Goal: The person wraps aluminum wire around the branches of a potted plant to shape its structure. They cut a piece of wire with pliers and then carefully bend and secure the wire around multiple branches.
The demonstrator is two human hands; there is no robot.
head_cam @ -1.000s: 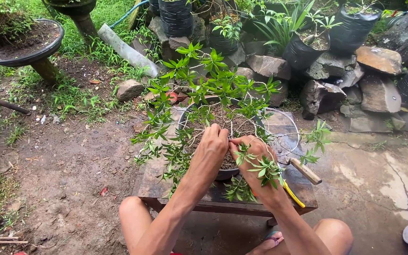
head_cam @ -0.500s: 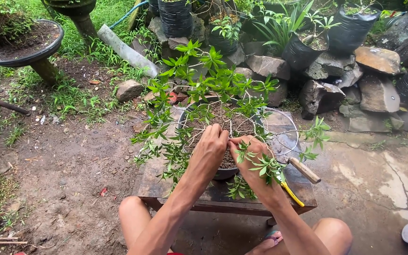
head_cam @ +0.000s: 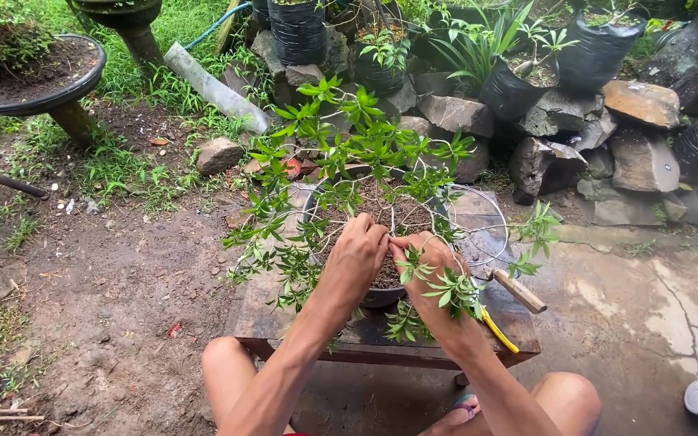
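Hardly anything has moved: left hand (head_cam: 359, 252) and right hand (head_cam: 422, 260) stay pinched on a wired branch (head_cam: 389, 240) above the potted shrub (head_cam: 365, 161) on the low bench (head_cam: 284, 323) — wiring underway, coil (head_cam: 478, 226) unused.

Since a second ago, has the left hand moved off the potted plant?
No. The left hand sits at the same spot over the soil of the potted plant, fingertips meeting the right hand, unchanged against the wooden tool handle beside it.
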